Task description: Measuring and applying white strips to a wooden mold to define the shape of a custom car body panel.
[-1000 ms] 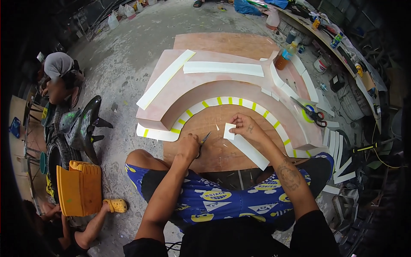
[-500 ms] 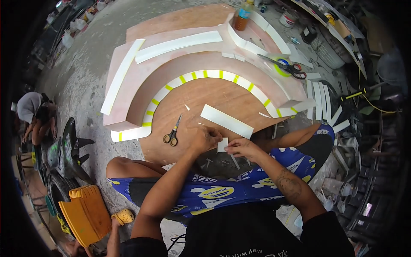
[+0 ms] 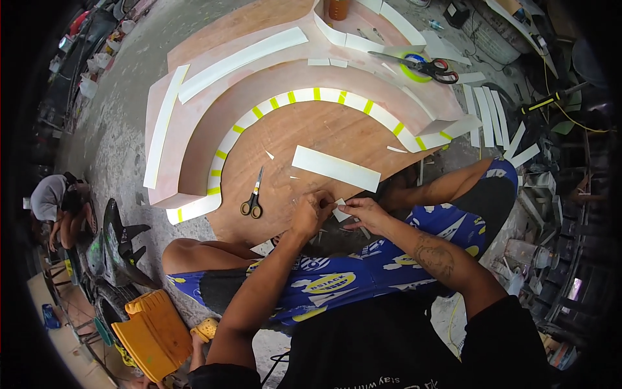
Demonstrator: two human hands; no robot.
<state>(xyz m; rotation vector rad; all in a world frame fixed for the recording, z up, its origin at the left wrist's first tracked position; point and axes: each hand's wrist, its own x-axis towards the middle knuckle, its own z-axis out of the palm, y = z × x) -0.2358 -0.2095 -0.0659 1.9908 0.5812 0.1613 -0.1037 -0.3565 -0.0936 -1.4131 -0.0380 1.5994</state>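
Note:
A small white piece of card (image 3: 341,210) is pinched between my hands above my lap. My right hand (image 3: 367,213) grips its right side with thumb and fingertips. My left hand (image 3: 313,212), fingers closed, holds its left edge. Just beyond them a wide white card strip (image 3: 336,169) lies slantwise on the brown board (image 3: 285,136). Small black-handled scissors (image 3: 252,200) rest to the left of my left hand, blades pointing away. Behind these stands a curved, pinkish arch-shaped form (image 3: 207,126), with a white card band (image 3: 246,119) along its inner edge, marked by several yellow tape tabs.
On the form's right side lie large scissors (image 3: 437,71) over a yellow-green tape roll (image 3: 421,58). Several white strips (image 3: 489,117) lie on the floor to the right. A bottle of brown liquid (image 3: 337,9) stands at the back. A person (image 3: 55,201) crouches far left, beyond yellow plastic parts (image 3: 155,337).
The small white card has tilted between my fingers, and my right hand's fingers have spread slightly below it. The whole view has shifted, with the board and form appearing higher and further left.

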